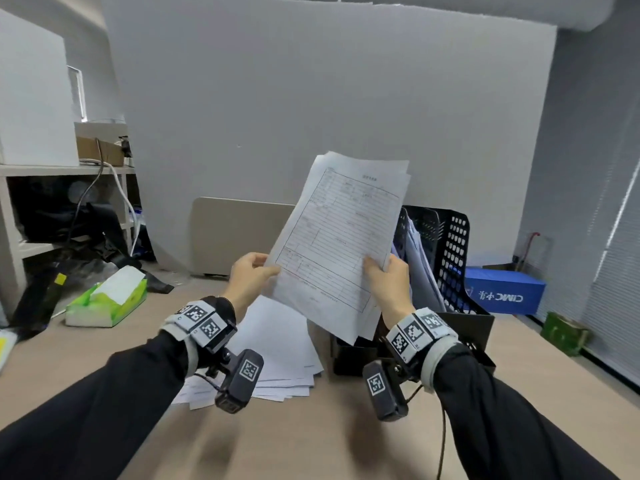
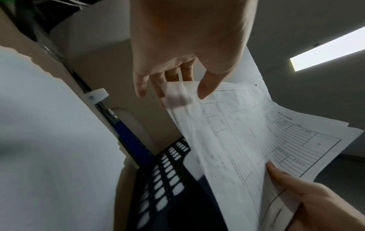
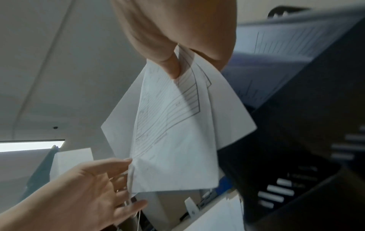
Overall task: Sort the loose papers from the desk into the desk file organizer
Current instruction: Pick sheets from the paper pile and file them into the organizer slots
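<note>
Head view: both hands hold a small sheaf of white printed form sheets (image 1: 341, 237) raised above the beige bench (image 1: 294, 427). Left hand (image 1: 251, 277), thumb and fingers clamped on the sheaf's lower left corner. Right hand (image 1: 388, 282), thumb and fingers pinched on its lower right edge. Black perforated plastic file organizer (image 1: 453, 258) just right, papers already in one slot. Loose white sheets (image 1: 280, 355) lie on the bench beneath.

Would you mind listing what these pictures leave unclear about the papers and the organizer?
- Printed text on the held sheets: too small and blurred in every view.
- File organizer slots: head view, partly hidden by the sheets and right hand.
- Desk pile: partly behind the left hand and wrist.
</note>
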Available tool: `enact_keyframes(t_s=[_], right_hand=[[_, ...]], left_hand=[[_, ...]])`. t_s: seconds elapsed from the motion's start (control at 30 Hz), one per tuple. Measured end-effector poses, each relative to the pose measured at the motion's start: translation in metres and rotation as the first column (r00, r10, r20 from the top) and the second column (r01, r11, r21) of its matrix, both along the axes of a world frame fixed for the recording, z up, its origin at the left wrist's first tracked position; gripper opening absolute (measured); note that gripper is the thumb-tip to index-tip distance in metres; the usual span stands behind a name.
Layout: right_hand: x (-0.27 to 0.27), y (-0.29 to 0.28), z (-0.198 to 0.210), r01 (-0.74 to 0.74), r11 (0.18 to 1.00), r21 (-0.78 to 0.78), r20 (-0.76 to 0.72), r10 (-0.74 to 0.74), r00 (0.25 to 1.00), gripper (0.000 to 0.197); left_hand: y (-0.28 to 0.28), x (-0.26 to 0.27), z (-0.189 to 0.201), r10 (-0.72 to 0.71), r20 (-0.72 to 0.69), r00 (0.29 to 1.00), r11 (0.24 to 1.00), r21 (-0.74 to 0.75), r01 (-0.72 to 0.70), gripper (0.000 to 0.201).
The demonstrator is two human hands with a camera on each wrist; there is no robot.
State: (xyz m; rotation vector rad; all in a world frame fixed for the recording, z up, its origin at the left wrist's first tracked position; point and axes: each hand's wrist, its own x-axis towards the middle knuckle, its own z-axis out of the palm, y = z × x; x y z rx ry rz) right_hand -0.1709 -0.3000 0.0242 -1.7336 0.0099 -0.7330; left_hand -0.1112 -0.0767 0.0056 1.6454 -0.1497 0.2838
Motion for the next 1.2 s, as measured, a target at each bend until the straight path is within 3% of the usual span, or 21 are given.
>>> enact_keyframes(t_s=[0.1, 0.27, 0.33, 0.47, 0.63, 0.7, 0.8, 0.93, 1.03, 1.1, 1.2], right_hand=[[-0.013, -0.028, 0.012, 0.015, 0.999, 0.044, 0.018, -0.016, 1.0, 0.014], [-0.031, -0.074, 0.021, -0.045, 0.998, -0.048, 0.016, 0.045, 0.999, 0.025], [-0.038, -0.092, 0.031, 0.051, 0.998, -0.046, 0.071, -0.048, 0.996, 0.016], [-0.048, -0.131, 0.052, 0.253, 0.966, 0.048, 0.14, -0.258, 0.956, 0.022], [-0.049, -0.158, 0.079, 0.437, 0.879, 0.19, 0.279, -0.475, 0.835, 0.01], [-0.046, -0.166, 0.085, 0.497, 0.84, 0.217, 0.277, -0.541, 0.794, 0.024], [-0.033, -0.176, 0.086, 0.615, 0.781, 0.108, 0.271, -0.618, 0.738, 0.044], [-0.022, -0.17, 0.069, 0.629, 0.769, -0.116, 0.303, -0.576, 0.759, 0.029], [-0.016, -0.156, 0.047, 0.603, 0.734, -0.314, 0.315, -0.518, 0.795, 0.026], [-0.004, -0.153, 0.033, 0.54, 0.711, -0.45, 0.235, -0.49, 0.84, 0.02], [0.021, -0.153, 0.016, 0.277, 0.768, -0.578, -0.052, -0.374, 0.926, 0.013]], left_hand=[[-0.027, -0.007, 0.008, -0.08, -0.045, 0.996, 0.996, 0.04, 0.081, 0.009], [-0.069, -0.017, 0.017, -0.148, -0.004, 0.989, 0.988, 0.05, 0.148, 0.013], [-0.084, -0.021, 0.022, -0.179, -0.002, 0.984, 0.984, 0.016, 0.179, 0.011], [-0.121, -0.029, 0.038, -0.28, -0.025, 0.96, 0.96, -0.018, 0.28, 0.005], [-0.165, -0.036, 0.065, -0.413, 0.009, 0.911, 0.91, -0.027, 0.413, 0.014], [-0.18, -0.038, 0.073, -0.457, 0.033, 0.889, 0.889, -0.006, 0.457, 0.012], [-0.199, -0.044, 0.076, -0.471, 0.079, 0.879, 0.882, 0.063, 0.467, 0.018], [-0.213, -0.046, 0.061, -0.494, 0.105, 0.863, 0.864, 0.166, 0.475, 0.033], [-0.217, -0.047, 0.05, -0.497, 0.086, 0.863, 0.828, 0.346, 0.442, 0.049], [-0.218, -0.047, 0.045, -0.494, 0.064, 0.867, 0.807, 0.406, 0.429, 0.054], [-0.214, -0.042, 0.037, -0.481, 0.064, 0.874, 0.797, 0.448, 0.406, 0.055]])
